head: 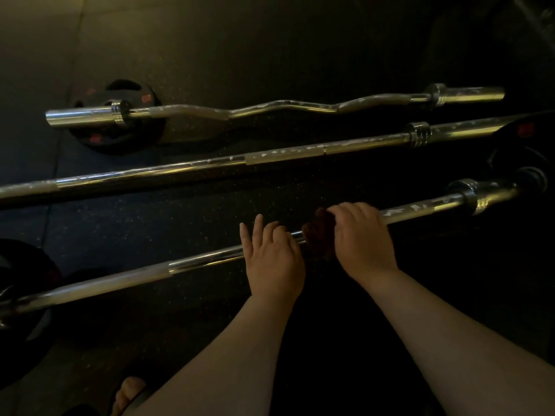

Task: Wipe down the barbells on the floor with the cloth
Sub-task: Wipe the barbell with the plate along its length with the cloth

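Three chrome bars lie on the dark rubber floor. The nearest straight barbell (186, 265) runs from lower left to upper right. A dark brown cloth (318, 235) is wrapped around its shaft, and my right hand (363, 235) grips the cloth against the bar. Just left of the cloth, my left hand (271, 259) rests on the same shaft with fingers spread. White smears mark the shaft to the right of my right hand. Behind it lies a second straight barbell (210, 165), and farthest away a curl bar (270, 108), both flecked with white.
A black weight plate (99, 139) lies under the curl bar's left end. Another plate (21, 295) sits on the near bar's left end, and more plates (522, 163) are at the right. My foot (127, 394) shows at the bottom edge.
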Demonstrator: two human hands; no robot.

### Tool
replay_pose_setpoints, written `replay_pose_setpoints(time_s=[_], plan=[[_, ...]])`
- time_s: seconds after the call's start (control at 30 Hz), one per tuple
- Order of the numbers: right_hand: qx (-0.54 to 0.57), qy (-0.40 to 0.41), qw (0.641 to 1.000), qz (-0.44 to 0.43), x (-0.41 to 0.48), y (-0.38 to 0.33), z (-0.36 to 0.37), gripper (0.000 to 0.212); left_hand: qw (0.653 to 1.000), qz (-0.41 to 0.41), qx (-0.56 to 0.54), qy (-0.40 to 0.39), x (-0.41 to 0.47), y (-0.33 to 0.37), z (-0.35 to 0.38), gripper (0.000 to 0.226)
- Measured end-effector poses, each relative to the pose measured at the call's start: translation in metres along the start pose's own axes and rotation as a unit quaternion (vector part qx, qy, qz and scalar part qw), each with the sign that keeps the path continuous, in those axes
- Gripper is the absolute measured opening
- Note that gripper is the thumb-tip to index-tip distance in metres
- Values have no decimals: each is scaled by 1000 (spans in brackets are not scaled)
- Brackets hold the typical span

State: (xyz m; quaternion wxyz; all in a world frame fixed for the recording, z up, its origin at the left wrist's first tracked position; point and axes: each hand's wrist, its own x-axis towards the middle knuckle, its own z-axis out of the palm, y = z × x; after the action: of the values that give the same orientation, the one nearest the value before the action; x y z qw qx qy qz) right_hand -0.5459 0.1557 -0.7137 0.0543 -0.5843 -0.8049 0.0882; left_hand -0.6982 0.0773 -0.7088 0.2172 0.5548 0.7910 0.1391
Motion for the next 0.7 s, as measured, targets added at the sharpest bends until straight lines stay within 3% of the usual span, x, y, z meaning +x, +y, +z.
replay_pose_setpoints(time_s=[0.13, 0.27, 0.4, 0.6, 0.7], plan=[[43, 62, 983, 165, 4, 13, -5, 35, 1000, 12, -6, 3, 0, -3, 0, 39], [72, 3, 993, 89, -8, -22, 1, 40, 1000, 2, 12, 7, 1, 4, 3, 40], [28, -18, 999, -11, -8, -4, -4, 35, 1000, -5, 1, 7, 0, 5, 3, 40], [55, 56, 979, 187, 11, 27, -11, 30, 1000, 12, -20, -1, 0, 3, 1, 45], [81, 60, 984, 149, 5, 1, -2, 28, 1000, 11, -13, 6, 1, 5, 1, 44]])
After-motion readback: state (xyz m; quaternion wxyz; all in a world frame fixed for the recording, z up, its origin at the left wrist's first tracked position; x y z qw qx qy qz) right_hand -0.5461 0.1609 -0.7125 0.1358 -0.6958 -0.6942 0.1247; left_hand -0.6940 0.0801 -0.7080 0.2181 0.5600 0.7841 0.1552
